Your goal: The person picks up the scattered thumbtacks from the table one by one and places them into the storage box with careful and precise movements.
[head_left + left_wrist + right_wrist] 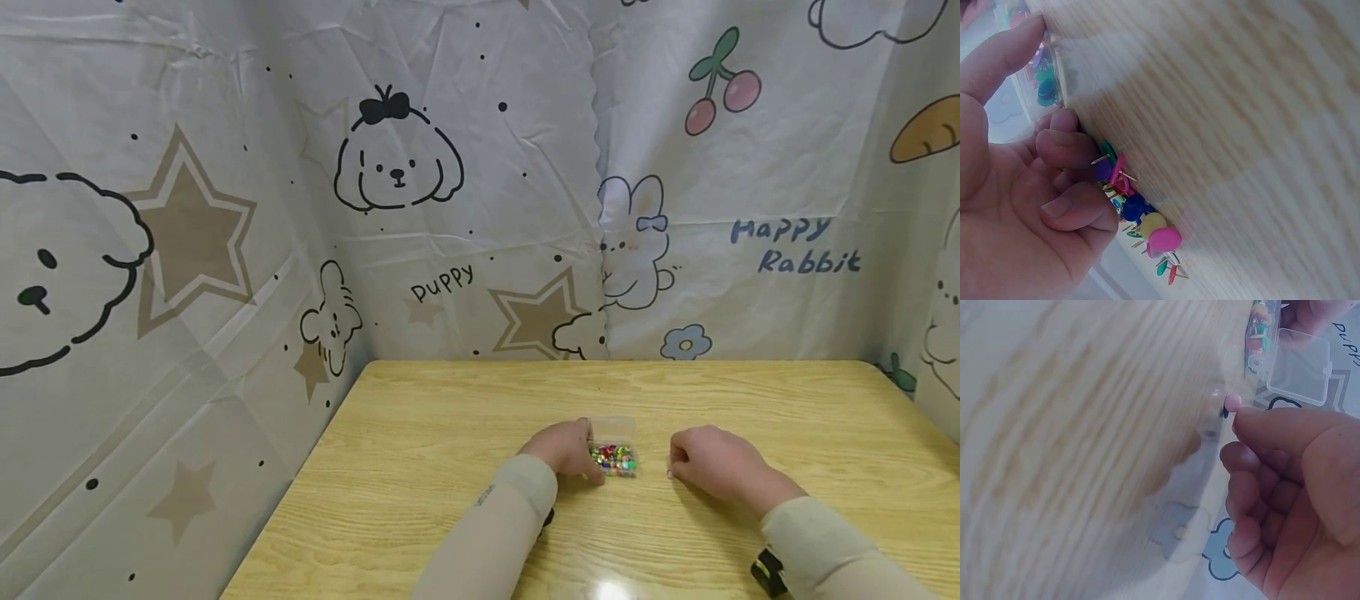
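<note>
A small clear plastic box (619, 474) of colourful thumbtacks stands on the table with its lid (1300, 365) hinged back. At its left end my left hand (566, 450) holds it, thumb along the near side; the index fingertip is hidden in the left wrist view. Loose thumbtacks (1165, 239) lie beside that hand's curled fingers, points showing on several. To the right of the box, my right hand (716, 462) pinches a pink thumbtack (1233, 403) between thumb and index finger, low over the table. A small dark blue bit (1226, 414) shows right against the pink one.
The wood-grain table (420, 425) runs back to a white curtain (480, 242) printed with puppies, stars and a rabbit. More curtain hangs along the left and right sides. A black strap (768, 571) shows under the right wrist.
</note>
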Demonstrator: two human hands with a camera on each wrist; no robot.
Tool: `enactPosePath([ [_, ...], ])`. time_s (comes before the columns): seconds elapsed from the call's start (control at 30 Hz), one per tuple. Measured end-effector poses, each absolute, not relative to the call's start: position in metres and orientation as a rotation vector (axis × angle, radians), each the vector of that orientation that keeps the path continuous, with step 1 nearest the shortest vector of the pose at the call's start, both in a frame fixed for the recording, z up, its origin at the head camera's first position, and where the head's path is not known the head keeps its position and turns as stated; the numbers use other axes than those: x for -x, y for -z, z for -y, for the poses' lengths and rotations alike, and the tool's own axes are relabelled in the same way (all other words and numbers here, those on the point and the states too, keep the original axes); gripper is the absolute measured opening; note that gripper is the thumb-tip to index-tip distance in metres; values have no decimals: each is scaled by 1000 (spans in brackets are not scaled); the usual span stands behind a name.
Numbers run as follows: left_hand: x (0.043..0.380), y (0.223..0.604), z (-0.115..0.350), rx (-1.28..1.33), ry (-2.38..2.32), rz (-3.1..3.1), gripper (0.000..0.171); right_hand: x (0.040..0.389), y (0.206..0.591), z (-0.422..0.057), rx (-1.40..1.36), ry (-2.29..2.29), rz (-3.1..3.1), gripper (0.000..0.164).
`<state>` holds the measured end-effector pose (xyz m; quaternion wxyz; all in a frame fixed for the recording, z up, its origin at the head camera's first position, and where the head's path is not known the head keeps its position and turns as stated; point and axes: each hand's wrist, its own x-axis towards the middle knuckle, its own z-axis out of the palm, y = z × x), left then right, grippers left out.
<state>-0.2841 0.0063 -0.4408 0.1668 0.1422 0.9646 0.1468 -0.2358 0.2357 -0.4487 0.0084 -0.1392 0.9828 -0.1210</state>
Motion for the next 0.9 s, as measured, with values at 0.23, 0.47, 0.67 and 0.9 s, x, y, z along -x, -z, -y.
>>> enactPosePath([
  [0.23,285,441,-6,-416,-402,-2750,47,238,445,-231,478,385,-3089,21],
  [0.47,283,439,-6,-436,-396,-2747,47,239,442,-222,524,398,-3101,21],
  [0.67,283,439,-6,-439,-390,-2745,48,239,439,-214,545,414,-3111,21],
  [0.9,283,439,-7,-414,-399,-2748,49,241,436,-203,583,425,-3124,20],
])
